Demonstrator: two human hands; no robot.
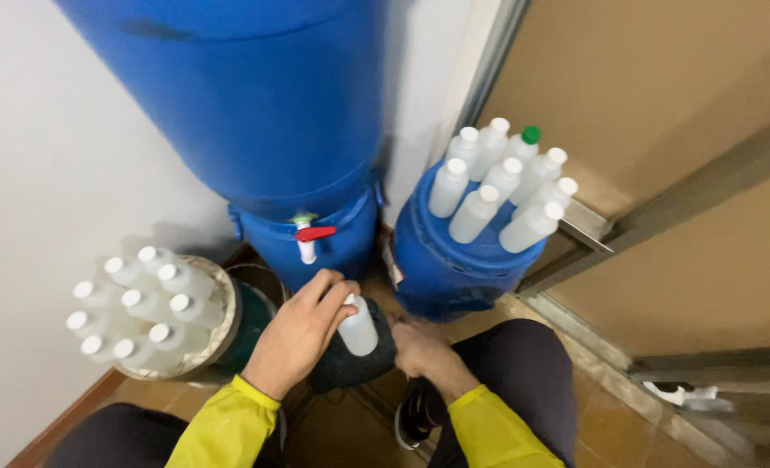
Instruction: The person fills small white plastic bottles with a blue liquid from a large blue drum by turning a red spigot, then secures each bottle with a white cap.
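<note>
My left hand (303,334) grips the top of a small translucent white bottle (358,329), fingers closed around its cap end. My right hand (421,349) holds a dark cloth (346,366) wrapped under and around the bottle's lower part. The bottle sits just below the white tap with a red handle (308,236) on a big blue drum (255,104). Both my sleeves are yellow.
Several white-capped bottles (138,308) stand on a round lid at the left. More bottles, one green-capped (498,186), stand on a smaller blue barrel (441,264) at the right. A white wall is at the left, a brown door panel at the right; my knees flank the tiled floor.
</note>
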